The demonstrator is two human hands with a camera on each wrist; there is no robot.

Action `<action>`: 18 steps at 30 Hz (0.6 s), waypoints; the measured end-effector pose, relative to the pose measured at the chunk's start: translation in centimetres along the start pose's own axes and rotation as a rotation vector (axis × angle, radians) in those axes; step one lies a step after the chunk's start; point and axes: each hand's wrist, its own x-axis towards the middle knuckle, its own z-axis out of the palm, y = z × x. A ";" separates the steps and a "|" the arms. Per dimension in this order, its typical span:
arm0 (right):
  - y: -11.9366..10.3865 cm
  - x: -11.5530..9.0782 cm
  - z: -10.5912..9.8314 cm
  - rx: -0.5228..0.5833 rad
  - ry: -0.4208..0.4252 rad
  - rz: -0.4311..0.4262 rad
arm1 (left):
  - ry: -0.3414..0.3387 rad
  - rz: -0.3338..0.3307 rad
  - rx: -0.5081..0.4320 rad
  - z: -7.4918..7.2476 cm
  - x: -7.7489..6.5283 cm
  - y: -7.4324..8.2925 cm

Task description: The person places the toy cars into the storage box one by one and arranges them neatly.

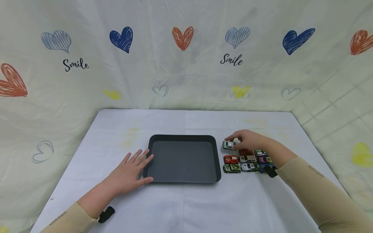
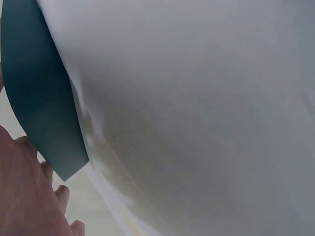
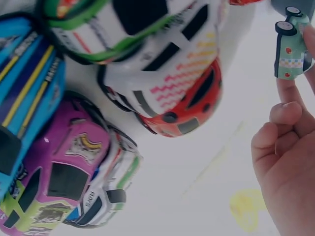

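A pale green toy car [image 3: 291, 51] is pinched between the thumb and fingers of my right hand [image 1: 250, 140], tilted up in the right wrist view. That hand is just above the far-left corner of a group of toy cars, beside the tray's right edge. My left hand [image 1: 128, 173] touches the left rim of a dark grey tray [image 1: 182, 161], its fingers spread and straight. The left wrist view shows that tray's side wall [image 2: 42, 93] with fingers against it. Nothing lies in the tray.
Toy cars stand close together in rows right of the tray, among them a red car [image 1: 231, 159], a green one [image 1: 231, 168], a purple one [image 3: 66, 162] and a blue one [image 3: 24, 83]. The right forearm partly covers them. A white cloth [image 1: 163, 207] covers the table.
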 end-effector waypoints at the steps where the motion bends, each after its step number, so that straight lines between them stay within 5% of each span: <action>1: 0.0 0.0 -0.1 0.011 0.000 0.001 | -0.001 0.001 -0.005 -0.1 0.0 0.1; 18: -2.2 0.4 -1.3 0.137 -0.017 -0.027 | -0.024 0.001 0.006 -0.7 0.1 0.9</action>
